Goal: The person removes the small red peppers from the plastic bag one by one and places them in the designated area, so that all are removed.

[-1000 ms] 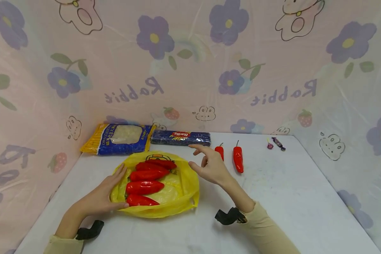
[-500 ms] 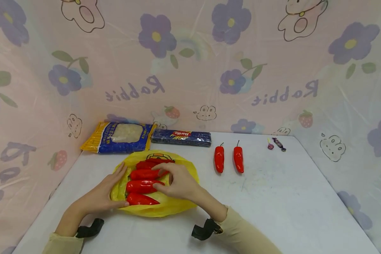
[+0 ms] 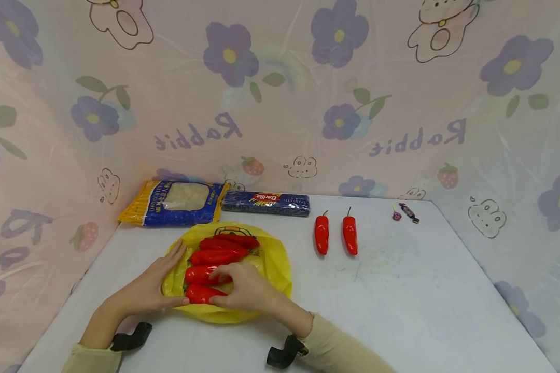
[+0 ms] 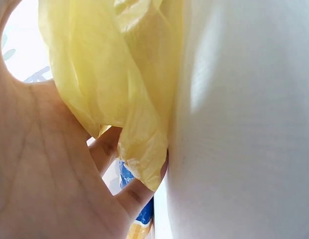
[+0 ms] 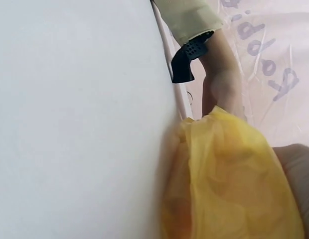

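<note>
A yellow plastic bag (image 3: 275, 259) lies spread wide on the white table, with several glossy red peppers (image 3: 219, 256) inside. My left hand (image 3: 144, 282) rests against the bag's left side, its fingers extended along the outside and its thumb at the front rim. My right hand (image 3: 249, 290) reaches in over the bag's front right. Its thumb is at the tip of the nearest pepper (image 3: 200, 294) and its fingers overlap the end of the second pepper (image 3: 198, 274), with a gap between them. In the right wrist view, the bag (image 5: 234, 189) hides most of the left hand.
Two red peppers (image 3: 321, 235) lie on the table right of the bag. Behind it are a blue-and-yellow pasta packet (image 3: 184, 202) and a dark blue spaghetti packet (image 3: 266, 203). A lollipop (image 3: 396, 215) and a wrapped candy (image 3: 408, 212) lie at the back right.
My right hand has come from beside the two loose peppers leftward over the bag, then down toward its front peppers. The left hand has stayed at the bag's left side.
</note>
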The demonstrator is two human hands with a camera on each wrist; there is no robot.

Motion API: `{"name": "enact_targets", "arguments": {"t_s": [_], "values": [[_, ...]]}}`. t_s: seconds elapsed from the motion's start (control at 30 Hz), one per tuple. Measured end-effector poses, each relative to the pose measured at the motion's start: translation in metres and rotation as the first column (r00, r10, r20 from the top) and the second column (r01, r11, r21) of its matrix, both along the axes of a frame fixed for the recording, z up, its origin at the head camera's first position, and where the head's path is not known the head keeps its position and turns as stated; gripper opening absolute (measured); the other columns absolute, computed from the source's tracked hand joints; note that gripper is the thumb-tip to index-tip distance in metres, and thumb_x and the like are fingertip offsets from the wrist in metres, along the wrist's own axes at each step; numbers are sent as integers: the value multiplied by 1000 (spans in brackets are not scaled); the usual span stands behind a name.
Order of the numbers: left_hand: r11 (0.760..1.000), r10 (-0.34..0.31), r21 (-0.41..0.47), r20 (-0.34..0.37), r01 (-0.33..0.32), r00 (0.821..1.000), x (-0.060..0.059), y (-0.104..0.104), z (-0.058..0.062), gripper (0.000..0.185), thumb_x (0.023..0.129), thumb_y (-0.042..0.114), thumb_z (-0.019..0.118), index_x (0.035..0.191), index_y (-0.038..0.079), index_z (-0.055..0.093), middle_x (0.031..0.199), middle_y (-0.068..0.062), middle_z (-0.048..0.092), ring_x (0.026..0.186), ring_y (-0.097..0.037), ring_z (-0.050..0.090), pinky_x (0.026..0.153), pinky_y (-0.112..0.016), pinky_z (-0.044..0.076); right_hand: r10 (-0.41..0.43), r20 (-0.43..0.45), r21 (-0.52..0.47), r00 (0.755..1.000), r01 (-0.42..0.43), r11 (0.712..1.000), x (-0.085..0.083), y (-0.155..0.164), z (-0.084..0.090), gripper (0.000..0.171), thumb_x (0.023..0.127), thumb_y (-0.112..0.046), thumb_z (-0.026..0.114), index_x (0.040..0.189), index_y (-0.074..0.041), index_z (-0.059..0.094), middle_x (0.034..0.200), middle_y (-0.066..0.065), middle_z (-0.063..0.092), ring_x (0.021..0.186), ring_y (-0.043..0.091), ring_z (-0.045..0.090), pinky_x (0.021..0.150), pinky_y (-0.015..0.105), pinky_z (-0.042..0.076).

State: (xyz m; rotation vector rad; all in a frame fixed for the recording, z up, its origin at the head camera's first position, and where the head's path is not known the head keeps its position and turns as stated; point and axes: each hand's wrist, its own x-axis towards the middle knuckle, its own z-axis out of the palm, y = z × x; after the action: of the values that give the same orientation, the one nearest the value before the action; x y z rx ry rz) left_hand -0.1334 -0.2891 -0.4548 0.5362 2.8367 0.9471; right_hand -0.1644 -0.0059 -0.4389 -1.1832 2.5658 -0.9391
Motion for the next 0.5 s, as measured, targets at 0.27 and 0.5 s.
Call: {"name": "enact_targets", "arguments": {"t_s": [0.27, 0.5], "values": [[1000, 9, 2, 11, -9, 1000, 1, 1, 2, 122, 82, 55, 86, 170, 5, 18, 177, -21, 12, 147, -52, 34, 111, -78, 38, 6, 34, 76, 999, -9, 997, 5, -4, -5, 37, 88, -37, 87, 120, -20, 77, 96, -16, 73, 83, -1, 58, 76, 11, 50], [1000, 2, 5, 5, -2, 1000, 0, -1, -1, 122, 82, 56, 86, 170, 6, 19, 177, -20, 11, 147, -52, 34, 111, -77, 39, 12, 38, 96, 999, -16, 995, 7, -4, -6, 40, 87, -38, 87, 122, -22, 76, 95, -16, 73, 83, -3, 58, 73, 10, 49]]}}
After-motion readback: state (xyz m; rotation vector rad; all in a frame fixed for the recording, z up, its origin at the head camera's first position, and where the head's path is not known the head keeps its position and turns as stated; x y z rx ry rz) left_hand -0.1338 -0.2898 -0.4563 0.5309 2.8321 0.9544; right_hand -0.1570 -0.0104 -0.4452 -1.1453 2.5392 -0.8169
